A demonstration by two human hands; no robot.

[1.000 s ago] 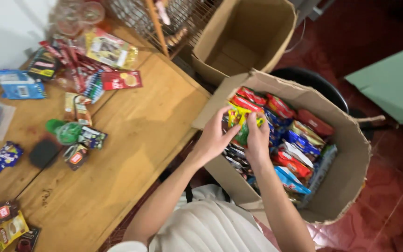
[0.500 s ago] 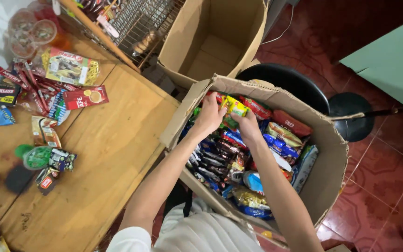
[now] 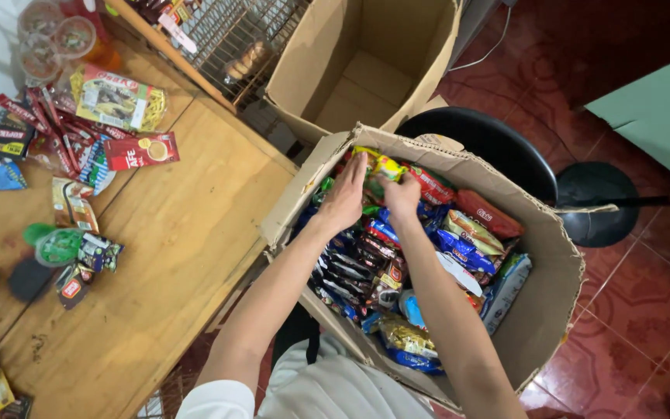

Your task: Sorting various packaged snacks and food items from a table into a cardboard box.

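A cardboard box (image 3: 552, 256) packed with several colourful snack packets stands beside a wooden table. Both my hands reach into its far end. My left hand (image 3: 344, 195) and my right hand (image 3: 402, 194) grip a yellow and green snack packet (image 3: 381, 166) from either side, holding it near the box's far wall, above the other packets. Red packets (image 3: 459, 198) lie just to its right, and dark blue and black packets (image 3: 358, 260) fill the space under my forearms.
The wooden table (image 3: 172, 256) on the left carries scattered sachets, snack bags (image 3: 118, 97) and a green lid (image 3: 57, 247). An empty open carton (image 3: 366, 70) stands behind the box. A black stool (image 3: 498, 151) sits beyond it on the red tiled floor (image 3: 645, 295).
My hands have moved with the yellow and green packet toward the box's far end. The camera view has shifted, bringing more of the box's contents into sight.
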